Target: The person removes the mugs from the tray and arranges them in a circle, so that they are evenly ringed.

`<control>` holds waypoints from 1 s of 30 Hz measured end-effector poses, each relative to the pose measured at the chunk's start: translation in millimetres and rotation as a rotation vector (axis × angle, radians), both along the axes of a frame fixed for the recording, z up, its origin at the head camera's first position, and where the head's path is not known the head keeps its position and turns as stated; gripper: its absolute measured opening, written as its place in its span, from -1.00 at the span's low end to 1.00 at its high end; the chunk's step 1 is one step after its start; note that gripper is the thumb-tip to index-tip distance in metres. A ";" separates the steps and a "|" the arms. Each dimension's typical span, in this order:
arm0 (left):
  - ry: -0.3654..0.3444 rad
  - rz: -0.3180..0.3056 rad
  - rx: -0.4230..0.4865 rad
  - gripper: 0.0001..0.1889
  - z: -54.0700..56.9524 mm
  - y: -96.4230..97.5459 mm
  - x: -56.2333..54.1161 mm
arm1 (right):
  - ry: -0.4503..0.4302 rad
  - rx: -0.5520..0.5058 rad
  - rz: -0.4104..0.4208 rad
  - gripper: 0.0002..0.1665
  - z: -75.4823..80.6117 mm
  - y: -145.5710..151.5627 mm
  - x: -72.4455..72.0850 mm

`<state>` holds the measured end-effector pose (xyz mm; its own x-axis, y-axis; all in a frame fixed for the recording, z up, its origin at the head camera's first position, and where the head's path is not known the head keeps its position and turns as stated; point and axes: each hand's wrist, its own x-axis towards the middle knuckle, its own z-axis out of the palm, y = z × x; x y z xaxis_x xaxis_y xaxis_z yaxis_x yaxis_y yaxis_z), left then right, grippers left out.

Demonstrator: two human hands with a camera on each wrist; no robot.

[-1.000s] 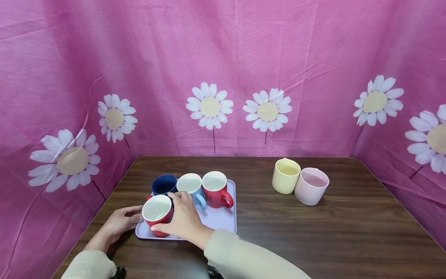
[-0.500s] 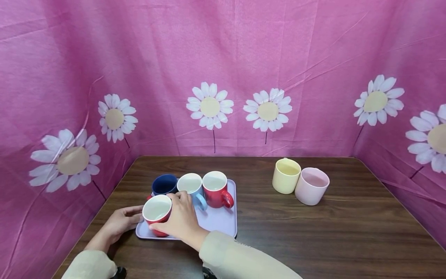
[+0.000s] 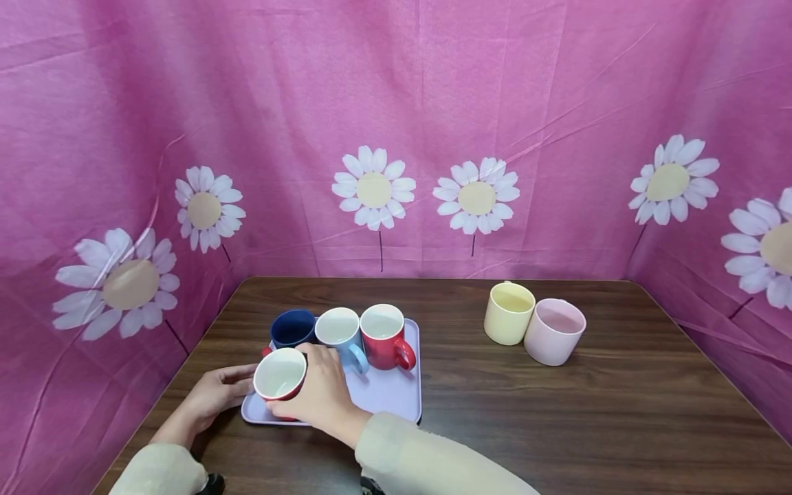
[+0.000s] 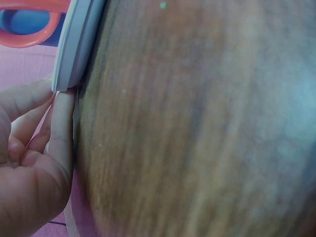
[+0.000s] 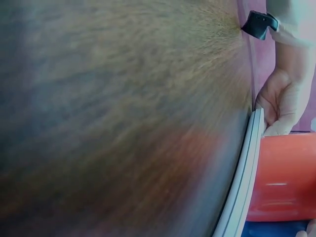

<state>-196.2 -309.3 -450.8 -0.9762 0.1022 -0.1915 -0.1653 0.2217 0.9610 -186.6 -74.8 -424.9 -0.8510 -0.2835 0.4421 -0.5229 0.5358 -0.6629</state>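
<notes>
In the head view, my right hand (image 3: 323, 390) grips a red mug (image 3: 291, 395) with a white inside, thumb on its near side and fingers on its far side. The mug is low over the front left of a lilac tray (image 3: 388, 399), rim up. Its red handle (image 4: 29, 38) shows in the left wrist view against a blue mug. My left hand (image 3: 213, 397) holds the tray's left edge, fingertips at the rim. Behind the held mug, a dark blue mug (image 3: 293, 328), a light blue mug (image 3: 339, 326) and another red mug (image 3: 383, 340) stand in a row on the tray.
A yellow mug (image 3: 509, 315) and a pale pink mug (image 3: 553, 333) stand close together at the back right of the brown wooden table (image 3: 557, 426). A pink cloth (image 3: 396, 103) printed with daisies surrounds the table's back and sides.
My right hand has shifted slightly left around the red mug, whose rim now leans a little more toward me. The left hand, tray and other mugs stay where they were.
</notes>
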 end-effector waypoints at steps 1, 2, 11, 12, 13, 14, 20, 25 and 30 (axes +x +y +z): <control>-0.001 0.001 0.002 -0.42 0.0 0.0 -0.2 | 0.008 0.004 0.003 -0.05 -0.1 0.4 0.1; 0.001 -0.005 0.000 -0.42 -0.1 -0.2 -0.3 | 0.018 0.009 0.007 -0.05 -0.2 0.9 -0.1; -0.006 -0.011 0.009 -0.44 -0.1 0.5 -1.0 | 0.000 -0.050 0.048 -0.05 1.8 9.2 0.2; -0.006 -0.013 0.009 -0.44 -0.1 0.4 -1.0 | -0.002 -0.063 0.059 -0.05 2.3 10.3 0.0; -0.009 -0.005 0.008 -0.44 -0.2 0.4 -1.2 | -0.003 -0.074 0.069 -0.05 2.5 11.2 -0.4; -0.009 -0.008 0.004 -0.45 -0.3 0.1 -1.3 | -0.004 -0.088 0.081 -0.04 2.6 12.1 -0.6; -0.023 0.010 -0.028 -0.46 -0.4 0.8 -1.9 | -0.035 -0.146 0.118 -0.04 2.0 20.7 0.3; -0.029 0.019 -0.032 -0.46 0.8 1.0 -0.9 | -0.097 -0.168 0.158 -0.03 4.8 32.3 2.4; -0.028 0.018 -0.041 -0.45 1.4 0.9 -1.2 | -0.064 -0.198 0.220 -0.04 9.2 45.4 4.9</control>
<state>-197.4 -308.4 -449.4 -0.9719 0.0765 -0.2225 -0.1963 0.2579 0.9460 -181.7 -29.4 -415.7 -0.8065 -0.3777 0.4549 -0.5661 0.2711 -0.7785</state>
